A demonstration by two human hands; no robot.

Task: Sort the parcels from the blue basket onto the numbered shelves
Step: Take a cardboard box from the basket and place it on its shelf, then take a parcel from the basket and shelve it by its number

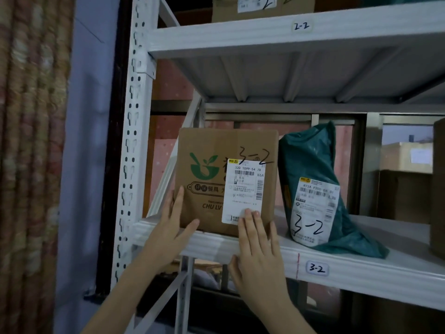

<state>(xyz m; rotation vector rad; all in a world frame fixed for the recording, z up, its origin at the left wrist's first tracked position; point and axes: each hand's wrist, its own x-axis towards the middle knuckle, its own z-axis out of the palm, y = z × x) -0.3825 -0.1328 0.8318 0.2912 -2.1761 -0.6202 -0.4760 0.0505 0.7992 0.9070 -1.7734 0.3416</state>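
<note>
A brown cardboard parcel [212, 150] marked "3-2", with a green logo and a white label, stands upright on the white shelf [361, 268] tagged "3-2", at its left end. My left hand [172, 227] presses flat against the box's lower left corner, fingers spread. My right hand [257, 247] lies flat on the box's lower front, fingertips on the label. Neither hand wraps around the box. A dark green poly-bag parcel [310, 162], also marked "3-2", leans just right of the box. The blue basket is out of view.
Above is the shelf tagged "2-2" [301, 26] with a cardboard box [262, 8] on it. The rack's white upright post [131, 141] stands left of the box. Another brown box edge [438, 189] shows at far right. A curtain [31, 141] hangs at left.
</note>
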